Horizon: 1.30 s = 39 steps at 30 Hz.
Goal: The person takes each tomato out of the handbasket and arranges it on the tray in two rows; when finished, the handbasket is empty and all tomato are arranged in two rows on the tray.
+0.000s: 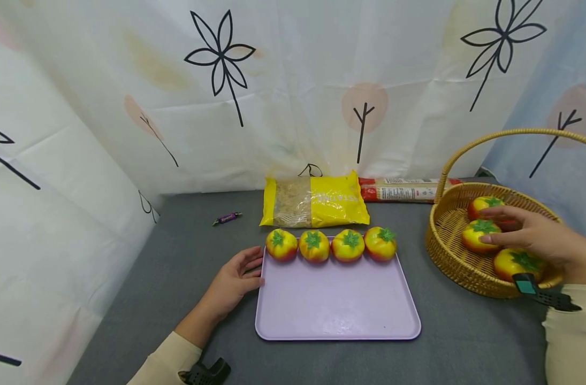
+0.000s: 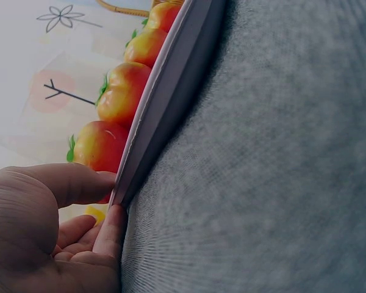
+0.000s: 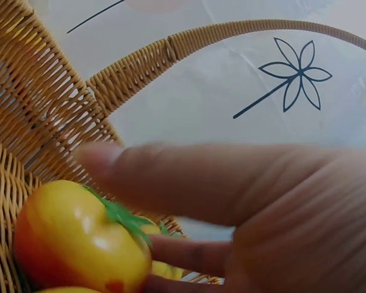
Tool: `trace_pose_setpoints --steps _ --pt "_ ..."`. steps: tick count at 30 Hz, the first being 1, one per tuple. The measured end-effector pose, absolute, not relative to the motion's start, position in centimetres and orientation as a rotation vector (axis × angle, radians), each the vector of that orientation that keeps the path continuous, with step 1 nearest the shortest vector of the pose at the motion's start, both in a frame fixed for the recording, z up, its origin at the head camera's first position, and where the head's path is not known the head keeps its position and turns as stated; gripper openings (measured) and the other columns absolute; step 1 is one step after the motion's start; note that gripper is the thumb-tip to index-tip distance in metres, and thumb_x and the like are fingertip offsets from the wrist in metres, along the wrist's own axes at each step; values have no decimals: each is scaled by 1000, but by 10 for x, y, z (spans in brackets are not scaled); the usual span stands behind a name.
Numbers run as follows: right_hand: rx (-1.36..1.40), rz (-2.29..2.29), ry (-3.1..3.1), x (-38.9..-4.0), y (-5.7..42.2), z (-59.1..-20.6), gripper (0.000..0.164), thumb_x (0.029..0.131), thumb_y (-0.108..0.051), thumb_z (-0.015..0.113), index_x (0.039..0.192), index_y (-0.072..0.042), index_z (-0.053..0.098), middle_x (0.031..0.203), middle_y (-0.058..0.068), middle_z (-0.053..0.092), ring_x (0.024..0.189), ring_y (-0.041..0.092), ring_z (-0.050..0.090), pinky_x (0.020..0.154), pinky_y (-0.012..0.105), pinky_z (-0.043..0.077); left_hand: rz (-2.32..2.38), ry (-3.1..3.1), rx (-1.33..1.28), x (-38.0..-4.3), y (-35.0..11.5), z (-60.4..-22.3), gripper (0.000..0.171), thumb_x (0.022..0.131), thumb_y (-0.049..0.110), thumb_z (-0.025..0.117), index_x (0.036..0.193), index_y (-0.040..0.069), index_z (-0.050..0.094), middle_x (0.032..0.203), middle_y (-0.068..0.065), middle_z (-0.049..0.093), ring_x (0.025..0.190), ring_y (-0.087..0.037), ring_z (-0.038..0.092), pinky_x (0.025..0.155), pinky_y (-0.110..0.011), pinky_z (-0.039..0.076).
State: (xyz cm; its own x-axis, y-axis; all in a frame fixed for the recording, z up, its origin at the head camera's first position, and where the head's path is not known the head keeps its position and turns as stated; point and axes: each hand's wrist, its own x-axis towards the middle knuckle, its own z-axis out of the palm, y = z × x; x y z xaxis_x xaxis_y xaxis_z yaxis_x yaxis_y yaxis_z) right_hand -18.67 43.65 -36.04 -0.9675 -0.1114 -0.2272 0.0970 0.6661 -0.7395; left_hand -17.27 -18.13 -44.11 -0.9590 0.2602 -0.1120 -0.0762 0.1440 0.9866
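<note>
Several glossy yellow-red tomatoes with green leafy tops, such as the leftmost tomato point(image 1: 281, 245), line the far edge of a lilac tray point(image 1: 338, 305). My left hand point(image 1: 237, 278) touches the tray's left rim with thumb and fingertips, seen also in the left wrist view point(image 2: 55, 226). Over at the right, my right hand point(image 1: 529, 232) reaches into a wicker basket point(image 1: 444, 256) holding three tomatoes. Its fingers and thumb are spread about the middle tomato point(image 1: 478, 238). In the right wrist view the blurred thumb hovers above a tomato point(image 3: 79, 238), and the fingers are partly hidden behind it.
A yellow bag of pasta point(image 1: 317, 202) lies behind the tray, beside red-ended packets point(image 1: 403, 190). A small purple wrapped item point(image 1: 227, 218) is at the left. The basket's tall handle point(image 1: 495, 138) arches over the right side; patterned cloth point(image 1: 293, 107) hangs behind the grey table.
</note>
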Motion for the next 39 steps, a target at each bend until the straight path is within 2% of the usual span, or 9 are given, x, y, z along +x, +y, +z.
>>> trace_pose_setpoints --steps 3,5,8,12,16,23,29,35,39 --pt "-28 -1151 2607 -186 437 -362 46 107 -26 74 147 -40 58 148 43 38 115 46 51 77 31 54 1897 2166 180 -173 -181 -441 75 96 -8 75 163 -4 41 165 -23 43 148 -38 48 113 -40 48" --pt "-47 -1149 2581 -186 437 -363 47 106 -24 75 140 -52 58 144 41 41 108 38 53 76 35 55 1899 2163 182 -173 -181 -442 75 96 -8 74 163 -4 40 165 -24 43 148 -37 48 113 -39 48" --pt "-63 -1108 2585 -186 436 -364 46 105 -24 76 143 -43 59 142 40 39 106 37 53 75 37 54 1902 2156 185 -173 -181 -443 75 96 -8 74 163 -5 40 166 -24 42 149 -38 48 113 -39 48" --pt "-85 -1005 2647 -187 436 -364 60 103 -26 78 152 -6 50 141 41 41 107 41 51 77 38 50 1907 2148 183 -173 -182 -443 75 96 -9 74 163 -5 39 166 -25 42 149 -39 47 113 -41 47" --pt "-87 -963 2688 -188 436 -364 68 104 -26 77 153 7 42 139 43 44 108 45 52 77 37 50 1912 2147 184 -172 -181 -444 75 96 -9 73 162 -6 39 165 -25 42 149 -39 47 113 -40 47" --pt "-5 -1047 2730 -188 431 -357 80 107 -35 73 162 5 31 144 44 35 111 51 49 71 37 55 1910 2154 182 -173 -181 -443 75 96 -8 74 162 -5 40 165 -25 43 149 -39 48 113 -40 48" --pt "-81 -1118 2798 -187 414 -348 73 107 -31 74 159 4 36 147 36 41 113 50 55 71 35 59 1907 2160 185 -173 -182 -444 75 96 -7 75 162 -5 41 165 -24 43 148 -38 48 113 -41 48" --pt "-172 -1043 2897 -190 390 -334 77 103 -34 79 159 2 41 158 36 34 121 60 49 76 33 52 1913 2155 194 -174 -182 -445 75 95 -8 74 162 -5 41 165 -25 43 148 -38 48 112 -39 49" --pt "-239 -1051 2931 -189 374 -326 77 101 -33 82 161 -2 44 165 31 33 127 58 46 80 29 46 1914 2154 196 -174 -182 -444 75 95 -9 74 162 -6 40 165 -25 43 148 -39 48 112 -38 48"
